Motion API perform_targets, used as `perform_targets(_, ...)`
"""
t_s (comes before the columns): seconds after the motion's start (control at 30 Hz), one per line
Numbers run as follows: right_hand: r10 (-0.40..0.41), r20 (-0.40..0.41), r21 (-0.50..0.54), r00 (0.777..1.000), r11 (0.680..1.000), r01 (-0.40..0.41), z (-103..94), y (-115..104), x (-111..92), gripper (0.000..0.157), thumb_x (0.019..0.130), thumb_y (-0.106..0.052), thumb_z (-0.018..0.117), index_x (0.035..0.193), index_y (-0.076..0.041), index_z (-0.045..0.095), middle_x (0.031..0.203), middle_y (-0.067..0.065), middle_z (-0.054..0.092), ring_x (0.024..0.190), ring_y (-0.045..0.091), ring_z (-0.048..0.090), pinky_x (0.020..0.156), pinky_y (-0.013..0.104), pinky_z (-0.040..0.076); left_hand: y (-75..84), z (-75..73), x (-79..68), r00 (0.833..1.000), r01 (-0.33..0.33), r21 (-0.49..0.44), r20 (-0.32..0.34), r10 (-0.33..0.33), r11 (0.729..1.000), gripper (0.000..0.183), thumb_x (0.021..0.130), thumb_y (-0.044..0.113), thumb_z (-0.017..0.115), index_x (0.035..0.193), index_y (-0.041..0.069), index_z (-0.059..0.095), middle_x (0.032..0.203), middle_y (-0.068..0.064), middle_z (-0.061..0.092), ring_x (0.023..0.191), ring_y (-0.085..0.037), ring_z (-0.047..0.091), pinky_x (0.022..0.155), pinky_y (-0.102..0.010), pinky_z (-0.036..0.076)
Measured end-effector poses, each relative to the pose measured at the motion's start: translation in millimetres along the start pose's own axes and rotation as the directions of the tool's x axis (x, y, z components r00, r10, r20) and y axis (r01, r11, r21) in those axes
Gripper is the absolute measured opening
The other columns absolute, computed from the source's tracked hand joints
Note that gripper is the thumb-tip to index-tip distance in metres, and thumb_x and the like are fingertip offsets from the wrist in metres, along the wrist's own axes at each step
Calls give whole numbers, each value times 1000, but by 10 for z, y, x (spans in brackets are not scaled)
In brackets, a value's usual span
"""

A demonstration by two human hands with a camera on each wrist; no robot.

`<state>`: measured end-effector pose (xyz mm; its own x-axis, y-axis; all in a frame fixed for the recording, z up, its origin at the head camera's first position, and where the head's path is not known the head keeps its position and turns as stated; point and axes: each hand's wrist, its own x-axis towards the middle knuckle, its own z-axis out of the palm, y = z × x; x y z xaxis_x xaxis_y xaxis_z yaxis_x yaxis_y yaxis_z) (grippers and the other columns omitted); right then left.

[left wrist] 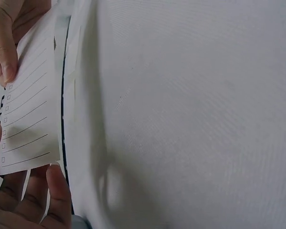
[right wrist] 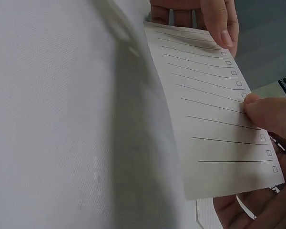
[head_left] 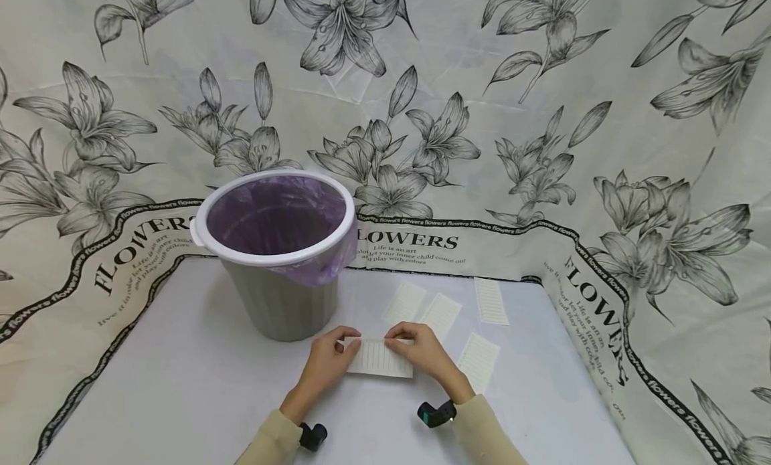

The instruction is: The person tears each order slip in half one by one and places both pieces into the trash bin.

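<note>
Sheet (head_left: 379,361) pinched by left hand (head_left: 327,354) and right hand (head_left: 429,351) over the surface (head_left: 181,371).
The sheet is judged light, flexible, and easily creased or torn; a pinch along its far edge, as shown, is considered sound. Four loose sheets (head_left: 478,362) are spread beside and beyond the right hand. Forward-left reach may be obstructed by the bin (head_left: 286,304).

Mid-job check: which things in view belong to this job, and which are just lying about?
In use:
- left hand
- right hand
- lined sheet, held by both

Apparently not in use now:
- four loose sheets
- bin
- purple liner
</note>
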<state>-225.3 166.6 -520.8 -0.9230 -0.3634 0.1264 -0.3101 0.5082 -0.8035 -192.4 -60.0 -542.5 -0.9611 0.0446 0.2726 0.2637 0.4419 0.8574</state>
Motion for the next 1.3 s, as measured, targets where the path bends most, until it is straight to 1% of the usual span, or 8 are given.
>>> perform_targets(0.1, 3, 14, 11, 1000, 1000, -3, 14, -2, -5, 6, 96, -21, 74, 96, -15, 77, 102, 0, 77, 110, 28, 71, 98, 52, 54, 26, 1, 12, 999, -34, 12, 16, 34, 999, 15, 94, 10, 74, 109, 10, 75, 105, -7, 75, 78, -12, 63, 70, -23, 48)
perform_targets(0.2, -1, 26, 16, 1000, 1000, 1, 25, -4, -9, 7, 96, -22, 74, 96, -16, 77, 102, -2, 77, 110, 27, 71, 98, 52, 55, 41, -3, 34, 997, -72, 24, 32, 71, 997, 17, 93, 13, 75, 109, 12, 74, 103, -2, 76, 96, -16, 68, 81, -29, 51)
perform_targets(0.33, -13, 30, 18, 999, 1000, 13, 29, -18, -20, 6, 97, -21, 73, 97, -17, 77, 102, -2, 77, 110, 26, 72, 98, 51, 56, 43, 3, 66, 990, -134, 32, 47, 132, 990, 17, 92, 13, 76, 109, 10, 75, 98, 2, 74, 97, -17, 69, 85, -35, 54)
perform_targets(0.43, -21, 31, 8, 999, 1000, 20, 33, -35, -23, 6, 97, -21, 73, 97, -17, 77, 103, -2, 77, 109, 25, 72, 98, 51, 56, 42, 15, 79, 986, -158, 41, 57, 156, 987, 18, 92, 13, 76, 109, 7, 75, 98, 0, 74, 97, -18, 69, 86, -37, 56)
perform_targets(0.67, -31, 30, -24, 999, 999, 31, 66, -70, -4, 4, 96, -20, 74, 97, -17, 77, 98, -3, 77, 103, 21, 72, 91, 41, 57, 44, 7, 94, 982, -172, 71, 91, 165, 983, 14, 92, 14, 76, 105, 11, 77, 98, -3, 76, 95, -19, 70, 87, -40, 57)
perform_targets(0.83, -40, 58, -59, 998, 997, 43, 96, -98, -11, 5, 96, -20, 74, 98, -17, 77, 96, -4, 77, 96, 14, 72, 85, 31, 57, 15, -57, 108, 978, -166, 89, 143, 152, 982, 6, 94, 11, 75, 99, 9, 78, 94, 2, 77, 90, -15, 71, 87, -42, 60)
perform_targets(1.1, -89, 115, -124, 989, 987, 103, 128, -150, 2, 5, 97, -19, 72, 97, -17, 76, 89, -6, 76, 82, 2, 65, 74, 23, 53, -13, -124, 130, 959, -192, 81, 228, 169, 978, 4, 96, 12, 73, 96, 10, 77, 95, 0, 77, 93, -18, 72, 89, -43, 60)
perform_targets(1.3, -110, 104, -132, 989, 984, 123, 156, -138, -13, 5, 97, -16, 72, 94, -16, 76, 89, -5, 75, 83, 4, 65, 72, 22, 51, -23, -125, 120, 952, -187, 74, 261, 161, 980, 5, 97, 12, 72, 98, 11, 77, 97, 0, 78, 94, -19, 72, 89, -44, 59)
